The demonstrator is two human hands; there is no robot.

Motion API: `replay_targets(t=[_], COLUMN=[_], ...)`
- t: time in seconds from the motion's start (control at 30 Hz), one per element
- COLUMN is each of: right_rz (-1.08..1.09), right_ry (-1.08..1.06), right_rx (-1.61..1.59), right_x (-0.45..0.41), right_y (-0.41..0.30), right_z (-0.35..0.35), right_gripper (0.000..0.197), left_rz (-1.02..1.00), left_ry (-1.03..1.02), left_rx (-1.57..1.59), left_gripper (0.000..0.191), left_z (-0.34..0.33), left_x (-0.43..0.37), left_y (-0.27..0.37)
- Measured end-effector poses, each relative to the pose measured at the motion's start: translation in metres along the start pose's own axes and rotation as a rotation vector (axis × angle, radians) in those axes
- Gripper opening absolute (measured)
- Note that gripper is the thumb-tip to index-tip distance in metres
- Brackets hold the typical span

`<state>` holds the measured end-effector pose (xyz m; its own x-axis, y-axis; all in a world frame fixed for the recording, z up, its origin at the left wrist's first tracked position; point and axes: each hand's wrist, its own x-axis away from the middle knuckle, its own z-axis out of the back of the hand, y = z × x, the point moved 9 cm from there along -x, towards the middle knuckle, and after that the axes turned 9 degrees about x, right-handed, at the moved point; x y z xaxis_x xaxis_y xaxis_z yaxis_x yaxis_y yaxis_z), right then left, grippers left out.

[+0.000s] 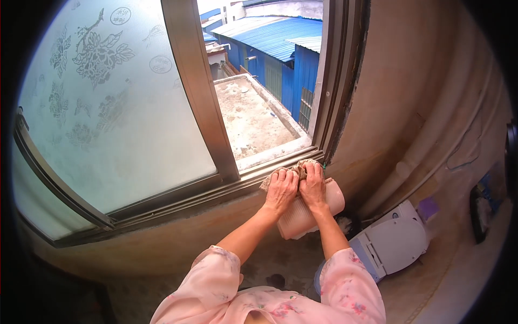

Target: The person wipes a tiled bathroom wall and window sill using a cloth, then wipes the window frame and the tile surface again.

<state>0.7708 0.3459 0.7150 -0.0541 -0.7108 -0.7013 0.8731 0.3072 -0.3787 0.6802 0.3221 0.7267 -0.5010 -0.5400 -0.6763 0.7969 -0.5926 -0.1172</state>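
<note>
Both of my hands grip a crumpled beige-brown cloth [301, 169] at the right end of the metal window sill track [259, 173]. My left hand [281, 188] has its fingers curled over the cloth's left part. Just beside it, my right hand [312, 182] clutches the right part, close to the corner of the window frame [319, 152]. Below my wrists is a pink ribbed plastic container [297, 220], partly covered by my forearms; what supports it is hidden. Left of my hands stands a sliding sash with frosted, flower-patterned glass [121, 121].
The open window half shows a concrete flat roof [259, 117] and a blue corrugated metal building [279, 65]. A toilet with a closed white lid [396, 245] stands at the lower right, near a purple box [428, 208]. Pipes [388, 186] run along the right wall [396, 81].
</note>
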Motion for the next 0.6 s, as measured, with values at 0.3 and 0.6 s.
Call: replay_targets(t=[0.3,0.6], right_rz=[0.16,0.126], right_ry=[0.069,0.062], right_rx=[0.067,-0.018], right_x=[-0.014,-0.026], right_y=[-0.029,0.011], right_z=[-0.002,0.005], right_gripper=[0.022,0.02], left_rz=[0.09,-0.033], left_ry=[0.057,-0.02], left_rx=[0.092,0.173], left_gripper=[0.027,0.025], left_z=[0.011,-0.019], left_x=[0.002,-0.032], left_y=[-0.011,0.006])
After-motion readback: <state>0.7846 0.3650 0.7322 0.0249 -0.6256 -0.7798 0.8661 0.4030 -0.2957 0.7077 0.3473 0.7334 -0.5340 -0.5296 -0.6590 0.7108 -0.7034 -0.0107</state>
